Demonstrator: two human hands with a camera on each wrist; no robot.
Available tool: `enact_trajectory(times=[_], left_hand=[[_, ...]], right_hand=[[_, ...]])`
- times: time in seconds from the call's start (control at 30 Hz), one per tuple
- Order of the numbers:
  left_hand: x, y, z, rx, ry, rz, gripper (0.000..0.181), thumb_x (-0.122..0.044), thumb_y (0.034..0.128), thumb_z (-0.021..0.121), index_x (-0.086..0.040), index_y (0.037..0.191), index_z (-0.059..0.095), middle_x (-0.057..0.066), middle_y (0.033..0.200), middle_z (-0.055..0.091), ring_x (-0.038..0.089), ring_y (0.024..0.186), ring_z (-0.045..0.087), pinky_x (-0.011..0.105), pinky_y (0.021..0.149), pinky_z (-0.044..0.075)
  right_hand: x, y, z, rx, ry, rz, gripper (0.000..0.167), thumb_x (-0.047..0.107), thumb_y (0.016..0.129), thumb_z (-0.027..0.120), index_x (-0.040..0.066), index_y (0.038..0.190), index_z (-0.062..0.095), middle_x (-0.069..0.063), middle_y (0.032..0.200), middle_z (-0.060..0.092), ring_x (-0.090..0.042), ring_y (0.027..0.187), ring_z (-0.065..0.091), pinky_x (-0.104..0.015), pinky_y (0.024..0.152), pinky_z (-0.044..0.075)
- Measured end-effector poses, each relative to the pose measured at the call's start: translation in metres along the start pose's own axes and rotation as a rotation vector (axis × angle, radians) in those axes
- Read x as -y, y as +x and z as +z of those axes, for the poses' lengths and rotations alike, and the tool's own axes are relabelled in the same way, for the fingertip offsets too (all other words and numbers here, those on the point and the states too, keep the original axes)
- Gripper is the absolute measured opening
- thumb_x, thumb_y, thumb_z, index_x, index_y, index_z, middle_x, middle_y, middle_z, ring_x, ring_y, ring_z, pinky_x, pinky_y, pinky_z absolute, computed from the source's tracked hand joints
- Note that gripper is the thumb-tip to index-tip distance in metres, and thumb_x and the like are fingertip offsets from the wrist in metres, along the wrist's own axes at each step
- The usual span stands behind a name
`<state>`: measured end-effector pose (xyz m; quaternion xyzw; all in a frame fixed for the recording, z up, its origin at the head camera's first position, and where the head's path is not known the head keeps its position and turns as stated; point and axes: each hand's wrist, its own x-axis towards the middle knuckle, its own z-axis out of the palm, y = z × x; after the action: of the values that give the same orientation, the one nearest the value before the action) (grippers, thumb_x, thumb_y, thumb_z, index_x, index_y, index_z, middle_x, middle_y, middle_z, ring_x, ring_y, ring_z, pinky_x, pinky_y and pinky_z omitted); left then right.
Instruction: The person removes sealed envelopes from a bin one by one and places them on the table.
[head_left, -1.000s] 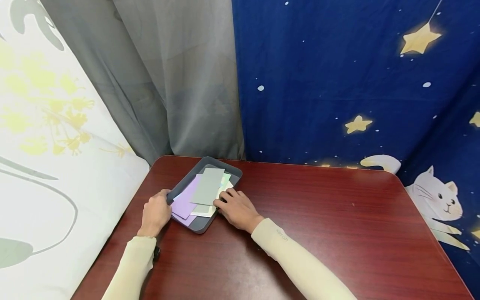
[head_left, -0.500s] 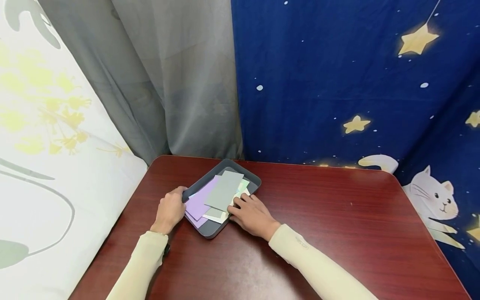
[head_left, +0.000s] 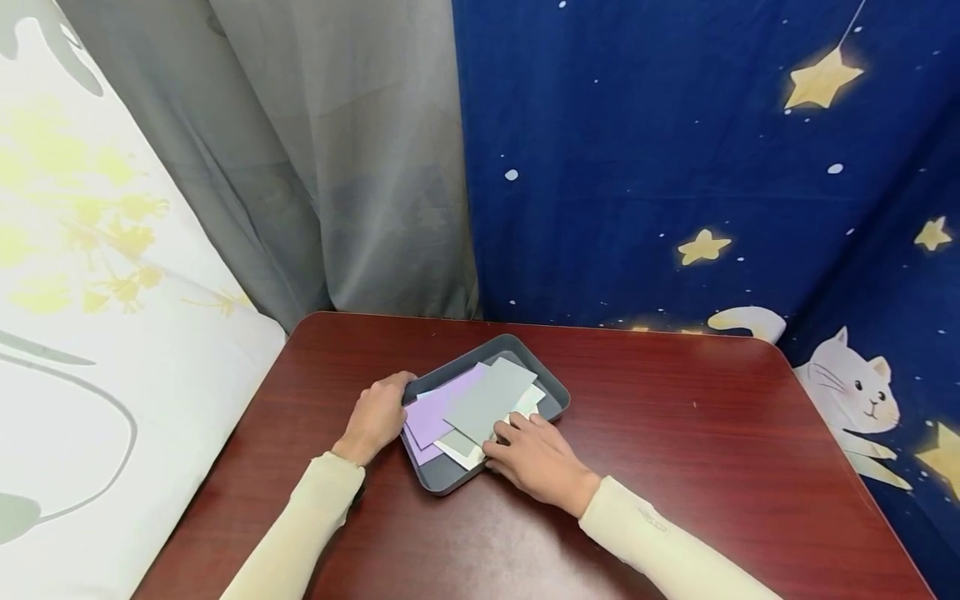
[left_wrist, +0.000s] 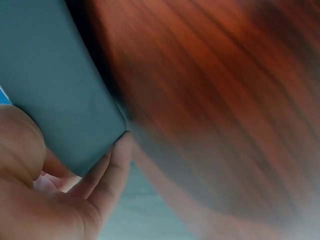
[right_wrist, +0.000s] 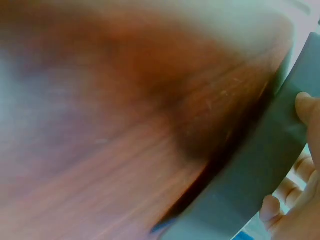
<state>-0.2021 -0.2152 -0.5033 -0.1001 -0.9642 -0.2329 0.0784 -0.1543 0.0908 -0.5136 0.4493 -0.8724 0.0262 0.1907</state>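
Observation:
A dark grey shallow tray (head_left: pixel 553 385) sits slantwise at the middle of the table, with several paper cards in it. On top lies a grey card (head_left: pixel 495 398), overlapping purple cards (head_left: pixel 438 415) to its left. A white-edged card (head_left: pixel 467 460) shows below them. My left hand (head_left: pixel 373 421) grips the tray's left end; in the left wrist view its fingers bend around the tray wall (left_wrist: pixel 55 85). My right hand (head_left: pixel 546 462) grips the near right side, the thumb outside the wall (right_wrist: pixel 250 165) and fingers over the rim. Whether the tray touches the table cannot be told.
The reddish-brown wooden table (head_left: pixel 712 450) extends right and toward me. Behind it hang a grey curtain (head_left: pixel 390 167) and a blue star-patterned curtain (head_left: pixel 600 167). A white patterned cloth (head_left: pixel 112 400) borders the left side.
Both hands have carried the tray to the right and slightly toward me, and it has turned clockwise. The cards have moved along inside it.

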Motion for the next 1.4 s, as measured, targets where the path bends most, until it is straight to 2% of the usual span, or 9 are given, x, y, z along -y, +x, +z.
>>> enact_trajectory(times=[0.2, 0.4, 0.67, 0.87, 1.03, 1.17, 1.4], left_hand=[[-0.019, 0.005, 0.01, 0.047, -0.022, 0.08, 0.044, 0.016, 0.0909, 0.069, -0.001, 0.131, 0.07, 0.018, 0.125, 0.075, 0.035, 0.103, 0.074, 0.056, 0.093, 0.061], [-0.035, 0.008, 0.019, 0.073, -0.041, 0.153, 0.043, 0.019, 0.0907, 0.068, -0.001, 0.129, 0.071, 0.016, 0.123, 0.075, 0.031, 0.104, 0.075, 0.051, 0.093, 0.062], [-0.051, 0.008, 0.026, 0.104, -0.039, 0.218, 0.04, 0.018, 0.0937, 0.069, -0.001, 0.129, 0.071, 0.015, 0.124, 0.075, 0.029, 0.108, 0.074, 0.048, 0.096, 0.061], [-0.061, 0.01, 0.03, 0.136, -0.047, 0.287, 0.042, 0.019, 0.0936, 0.067, -0.001, 0.13, 0.07, 0.014, 0.128, 0.074, 0.028, 0.115, 0.073, 0.046, 0.099, 0.059], [-0.066, 0.011, 0.033, 0.149, -0.068, 0.353, 0.042, 0.021, 0.0936, 0.06, -0.001, 0.127, 0.071, 0.012, 0.126, 0.075, 0.027, 0.114, 0.074, 0.045, 0.097, 0.059], [-0.069, 0.009, 0.034, 0.158, -0.074, 0.391, 0.036, 0.017, 0.0971, 0.061, -0.001, 0.126, 0.071, 0.011, 0.125, 0.075, 0.027, 0.113, 0.075, 0.044, 0.096, 0.06], [-0.074, 0.0, 0.035, 0.186, -0.073, 0.428, 0.03, 0.01, 0.1018, 0.066, -0.003, 0.128, 0.072, 0.01, 0.126, 0.075, 0.024, 0.113, 0.075, 0.043, 0.097, 0.06]], right_hand=[[0.006, -0.02, -0.013, 0.021, 0.004, -0.015, 0.013, 0.039, 0.104, 0.076, 0.028, 0.099, 0.07, 0.008, 0.092, 0.059, -0.018, 0.086, 0.057, -0.031, 0.072, 0.046], [0.013, -0.036, -0.025, 0.005, 0.038, -0.007, 0.014, 0.038, 0.101, 0.08, 0.028, 0.098, 0.07, 0.009, 0.088, 0.056, -0.016, 0.081, 0.056, -0.03, 0.064, 0.047], [0.024, -0.051, -0.031, -0.011, 0.061, -0.005, 0.017, 0.038, 0.099, 0.081, 0.028, 0.094, 0.069, 0.01, 0.085, 0.057, -0.014, 0.074, 0.055, -0.028, 0.055, 0.045], [0.033, -0.059, -0.035, -0.054, 0.051, -0.02, 0.022, 0.037, 0.096, 0.085, 0.027, 0.09, 0.066, 0.01, 0.083, 0.057, -0.014, 0.069, 0.055, -0.027, 0.051, 0.042], [0.042, -0.063, -0.039, -0.023, 0.08, -0.01, 0.022, 0.037, 0.097, 0.084, 0.028, 0.089, 0.066, 0.012, 0.08, 0.056, -0.012, 0.067, 0.055, -0.023, 0.047, 0.034], [0.048, -0.067, -0.042, -0.002, 0.104, -0.004, 0.02, 0.036, 0.098, 0.083, 0.03, 0.089, 0.066, 0.013, 0.079, 0.054, -0.011, 0.066, 0.053, -0.021, 0.047, 0.027], [0.058, -0.077, -0.045, -0.015, 0.101, -0.03, 0.022, 0.037, 0.096, 0.085, 0.029, 0.089, 0.066, 0.014, 0.077, 0.053, -0.009, 0.065, 0.054, -0.022, 0.047, 0.03]])
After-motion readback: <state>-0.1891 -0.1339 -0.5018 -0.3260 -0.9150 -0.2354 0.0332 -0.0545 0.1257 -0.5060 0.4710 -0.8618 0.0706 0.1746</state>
